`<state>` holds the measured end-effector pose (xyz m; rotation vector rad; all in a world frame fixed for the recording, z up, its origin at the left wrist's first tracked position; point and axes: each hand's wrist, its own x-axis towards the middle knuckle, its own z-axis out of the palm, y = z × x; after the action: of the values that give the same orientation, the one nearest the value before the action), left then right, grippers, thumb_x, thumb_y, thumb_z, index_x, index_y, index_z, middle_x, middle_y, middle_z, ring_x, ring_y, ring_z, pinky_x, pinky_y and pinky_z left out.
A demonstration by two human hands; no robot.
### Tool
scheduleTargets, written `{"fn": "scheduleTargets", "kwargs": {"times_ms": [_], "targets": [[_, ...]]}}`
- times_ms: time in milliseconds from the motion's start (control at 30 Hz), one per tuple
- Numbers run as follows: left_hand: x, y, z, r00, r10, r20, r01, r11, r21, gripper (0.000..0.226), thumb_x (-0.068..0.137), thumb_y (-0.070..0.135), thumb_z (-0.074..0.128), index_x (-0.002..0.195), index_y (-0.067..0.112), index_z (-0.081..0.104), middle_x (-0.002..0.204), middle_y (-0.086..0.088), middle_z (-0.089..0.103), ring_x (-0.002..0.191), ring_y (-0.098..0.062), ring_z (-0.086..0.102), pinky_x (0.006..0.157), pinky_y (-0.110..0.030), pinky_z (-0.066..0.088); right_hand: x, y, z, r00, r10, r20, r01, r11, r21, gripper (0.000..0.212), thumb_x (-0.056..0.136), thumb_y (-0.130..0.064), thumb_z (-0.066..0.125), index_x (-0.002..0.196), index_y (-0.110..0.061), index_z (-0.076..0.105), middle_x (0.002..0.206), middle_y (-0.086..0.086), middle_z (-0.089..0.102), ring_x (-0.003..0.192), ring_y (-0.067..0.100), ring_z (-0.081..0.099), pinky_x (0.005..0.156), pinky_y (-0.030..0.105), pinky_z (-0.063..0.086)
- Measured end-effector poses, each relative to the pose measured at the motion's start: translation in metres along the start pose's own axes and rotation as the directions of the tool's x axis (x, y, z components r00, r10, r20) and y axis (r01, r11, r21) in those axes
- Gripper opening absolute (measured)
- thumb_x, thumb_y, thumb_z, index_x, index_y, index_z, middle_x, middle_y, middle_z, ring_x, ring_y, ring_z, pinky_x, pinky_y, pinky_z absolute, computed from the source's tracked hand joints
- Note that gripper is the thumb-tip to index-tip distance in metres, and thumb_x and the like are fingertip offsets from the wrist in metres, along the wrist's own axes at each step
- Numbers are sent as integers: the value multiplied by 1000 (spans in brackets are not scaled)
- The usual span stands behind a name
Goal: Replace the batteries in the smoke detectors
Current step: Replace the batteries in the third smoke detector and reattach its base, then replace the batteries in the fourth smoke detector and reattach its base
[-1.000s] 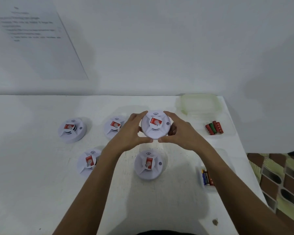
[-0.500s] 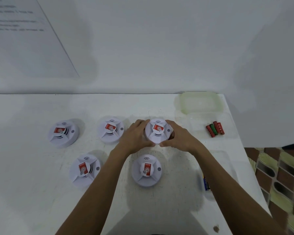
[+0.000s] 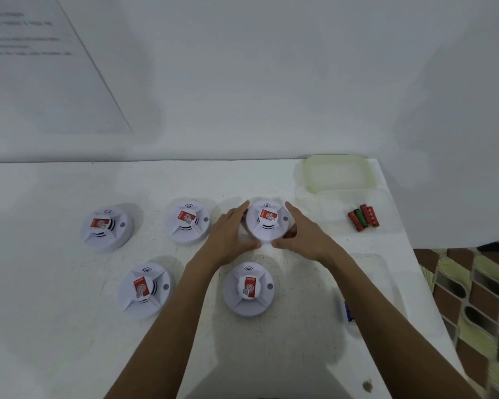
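Observation:
Several white round smoke detectors with red labels lie on the white table (image 3: pixel 69 355). Both hands cup the back-right smoke detector (image 3: pixel 267 223), which sits down on the table. My left hand (image 3: pixel 231 236) lies along its left side and my right hand (image 3: pixel 304 236) along its right, with the thumbs meeting at its near rim. The fingers are stretched out rather than curled. Other detectors lie at back left (image 3: pixel 105 227), back middle (image 3: pixel 188 221), front left (image 3: pixel 143 287) and front middle (image 3: pixel 248 287). Red and green batteries (image 3: pixel 363 217) lie in a clear tray on the right.
A pale green lid (image 3: pixel 337 174) lies at the table's back right corner. A blue battery (image 3: pixel 348 311) shows in a second clear tray beside my right forearm. The table's right edge drops to a patterned floor (image 3: pixel 473 298). A printed sheet (image 3: pixel 35 53) hangs on the wall.
Both hands have carried the detector away from me and down onto the table in the back row. The fingers have straightened from a curled grip.

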<state>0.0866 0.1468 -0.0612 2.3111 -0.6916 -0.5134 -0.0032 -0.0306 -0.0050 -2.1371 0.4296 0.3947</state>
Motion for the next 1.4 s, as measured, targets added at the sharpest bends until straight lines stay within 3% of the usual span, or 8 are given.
{"fn": "scheduleTargets", "kwargs": {"times_ms": [200,300,533,700,867,1100,1267,1400], "targets": [[-32,1,-34,996,76,-48,-78,996,-32,70,80,42,70,141,30,37,129,9,54,95,2,56,86,-27,49,-15,-17,19,928,-141,-346,130,990,-55,43,96,-23,58,138,-22,49,74,-10,59,64,1,56,67,13,44],[-53,-12,-58,973,86,-214,-99,994,-48,63,80,39,71,136,29,45,117,12,56,91,3,55,77,-12,42,-19,-38,40,908,-252,-335,256,966,-32,25,96,-21,56,120,-22,63,66,-12,55,56,-2,53,58,6,40],[-43,-75,-83,976,-90,-198,135,964,228,95,56,84,57,135,35,37,140,5,42,129,-22,34,103,-37,32,14,-66,75,975,-214,-53,211,976,-53,37,100,-24,48,137,-21,52,110,2,66,86,12,64,77,20,48],[-41,-80,-88,984,-176,-41,181,966,185,115,58,51,83,148,23,17,150,-2,28,133,-25,29,105,-41,31,38,-92,87,990,-103,100,109,992,-59,48,101,-12,39,148,-14,37,143,12,49,118,29,58,99,39,49],[-39,-76,-88,988,-118,-96,138,959,247,111,62,44,83,148,19,19,144,-8,34,126,-31,34,101,-40,34,47,-103,90,995,4,96,-15,993,113,50,93,1,42,142,-10,44,128,14,57,92,25,62,85,37,55],[-46,-61,-94,993,-52,-107,85,941,328,114,61,50,81,149,23,14,142,-8,32,121,-28,43,91,-38,44,33,-102,91,996,13,-84,19,931,364,40,96,3,39,130,-4,57,114,7,62,97,21,60,90,37,53],[-71,-31,-104,986,32,-161,-18,996,89,113,57,45,83,145,41,13,130,2,36,101,-14,50,75,-23,44,0,-102,75,974,-100,-202,194,828,527,38,91,8,45,113,-10,70,108,14,67,98,26,67,85,34,59],[-96,-6,-102,976,157,-153,-173,981,-93,109,59,41,86,143,44,16,132,7,38,108,-2,47,88,-24,49,-40,-98,60,961,-188,-201,274,726,631,31,92,4,53,113,-12,69,104,20,67,96,27,68,85,35,58]]}}
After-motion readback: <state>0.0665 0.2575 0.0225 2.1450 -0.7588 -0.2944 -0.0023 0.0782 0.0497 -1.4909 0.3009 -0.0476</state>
